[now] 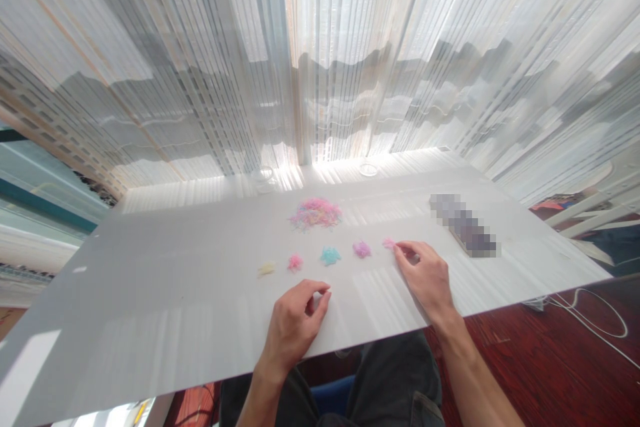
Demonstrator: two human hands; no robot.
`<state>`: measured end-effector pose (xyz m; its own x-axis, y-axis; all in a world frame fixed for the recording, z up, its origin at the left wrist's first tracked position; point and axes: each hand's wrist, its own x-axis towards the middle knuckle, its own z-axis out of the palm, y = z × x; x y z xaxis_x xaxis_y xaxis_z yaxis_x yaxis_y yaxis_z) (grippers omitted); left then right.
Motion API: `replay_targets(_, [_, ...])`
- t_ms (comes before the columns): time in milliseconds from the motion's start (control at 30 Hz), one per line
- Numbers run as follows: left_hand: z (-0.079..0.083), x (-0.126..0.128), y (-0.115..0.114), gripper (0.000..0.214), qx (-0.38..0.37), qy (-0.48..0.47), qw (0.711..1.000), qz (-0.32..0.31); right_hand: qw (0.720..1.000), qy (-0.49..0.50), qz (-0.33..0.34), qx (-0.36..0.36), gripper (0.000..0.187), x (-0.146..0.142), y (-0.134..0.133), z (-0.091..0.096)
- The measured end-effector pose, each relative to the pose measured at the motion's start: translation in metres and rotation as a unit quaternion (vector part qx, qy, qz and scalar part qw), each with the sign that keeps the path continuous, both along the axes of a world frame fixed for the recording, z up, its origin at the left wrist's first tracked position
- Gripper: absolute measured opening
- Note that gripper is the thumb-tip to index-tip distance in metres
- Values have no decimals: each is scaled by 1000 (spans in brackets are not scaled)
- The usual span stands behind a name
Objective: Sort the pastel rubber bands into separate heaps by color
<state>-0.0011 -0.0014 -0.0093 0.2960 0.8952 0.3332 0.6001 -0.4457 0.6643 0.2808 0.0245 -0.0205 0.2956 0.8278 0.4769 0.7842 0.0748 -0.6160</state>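
Note:
My right hand [425, 273] reaches to the small light pink pile [389, 243], thumb and forefinger pinched at its near edge. What lies between those fingertips is too small to make out. My left hand [296, 320] rests by the table's front edge, thumb and forefinger tips brought together; any piece in them cannot be seen. A row of little piles runs leftward from the right hand: purple [362, 249], turquoise [331, 255], deeper pink [295, 262] and pale yellow [267, 269]. Behind them spreads a larger mixed heap [317, 213] of tiny thin coloured pieces, mostly pink.
A blurred-out oblong object [465, 223] lies at the right of the white table [150, 293]. Two clear round items, one a flat disc [369, 169], the other cup-like [264, 177], stand at the back beside the sheer curtain [330, 80]. A white cable [595, 320] trails over the red floor.

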Motion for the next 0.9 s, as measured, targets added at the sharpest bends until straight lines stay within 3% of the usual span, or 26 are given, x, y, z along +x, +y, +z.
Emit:
replay_targets(167, [0,0,0,19,-1,-2,1000,-6,1000,18,14,16,33,-18,-4,7])
replay_targets(333, [-2,0,-1,19,8,-22,1000,2,982,45,184,7,13,-84,-3,13])
replay_targets(433, [-4,-1,-2,18,35,-62,993,94,973,58,223,2,10,-121,6,15])
replay_targets(567, [-6,-5,1,25,37,-191,940,282,968,41,247,-7,8,-145,20,18])
replay_targets(667, [-7,-6,2,31,12,-247,918,310,967,5,253,-24,8,-151,26,18])
replay_targets(900, [-8,-3,2,36,8,-260,913,313,966,-45,251,-41,6,-156,28,12])
